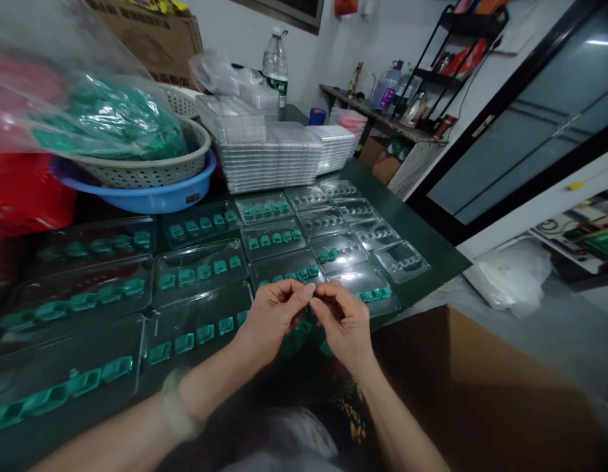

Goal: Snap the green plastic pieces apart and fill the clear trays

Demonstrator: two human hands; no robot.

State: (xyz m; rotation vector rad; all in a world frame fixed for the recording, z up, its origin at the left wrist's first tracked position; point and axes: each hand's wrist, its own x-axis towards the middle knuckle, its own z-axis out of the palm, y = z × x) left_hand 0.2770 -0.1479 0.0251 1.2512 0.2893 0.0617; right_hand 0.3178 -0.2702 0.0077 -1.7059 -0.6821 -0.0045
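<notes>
A dark green tabletop (382, 196) carries rows of clear plastic trays (200, 269) laid edge to edge, most holding a line of teal pieces (186, 277) (the far right ones look empty). Behind them stand a stack of empty trays (274, 160), a blue basin (151, 196) and a water bottle (275, 65).

Small green pieces (295, 335) mostly hidden behind fingers (303, 293), near trays (73, 367) blurred, cardboard box (481, 393) cut by lower edge

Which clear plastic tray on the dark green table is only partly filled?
The clear plastic tray, second from the near edge, second column from the right: only two green pieces; others show longer rows or none.
</notes>
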